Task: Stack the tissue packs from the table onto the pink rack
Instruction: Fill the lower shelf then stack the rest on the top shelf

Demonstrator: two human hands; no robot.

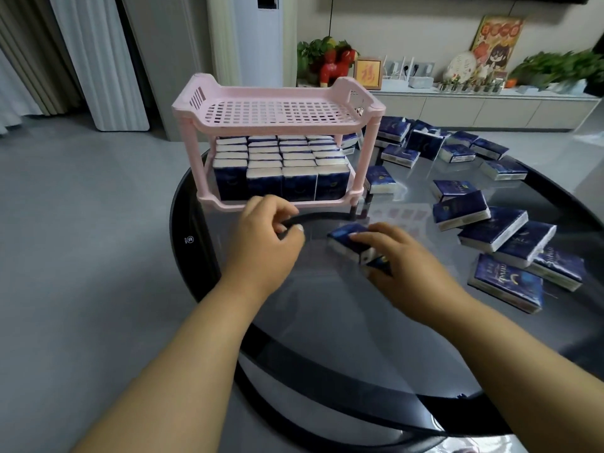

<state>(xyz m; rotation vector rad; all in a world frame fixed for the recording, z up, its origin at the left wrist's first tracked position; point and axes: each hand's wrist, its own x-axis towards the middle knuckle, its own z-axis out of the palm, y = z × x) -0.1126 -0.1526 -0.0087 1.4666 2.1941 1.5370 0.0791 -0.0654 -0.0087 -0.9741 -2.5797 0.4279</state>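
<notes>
A pink two-tier rack [277,120] stands on the round dark glass table [327,322]. Its lower shelf is packed with several rows of dark-blue tissue packs [281,165]; the top shelf holds nothing. My right hand [402,256] grips two or three blue tissue packs [351,238] just above the table, in front of the rack. Left of them, my left hand [266,237] hovers with its fingers loosely curled and nothing in it, close to the rack's lower front rim. Several loose tissue packs [503,233] lie scattered over the table's right side.
More loose packs [421,142] lie behind and right of the rack. Beyond the table runs a low white cabinet [490,109] with plants, frames and ornaments. Grey floor lies to the left, with curtains and a white standing unit at the back.
</notes>
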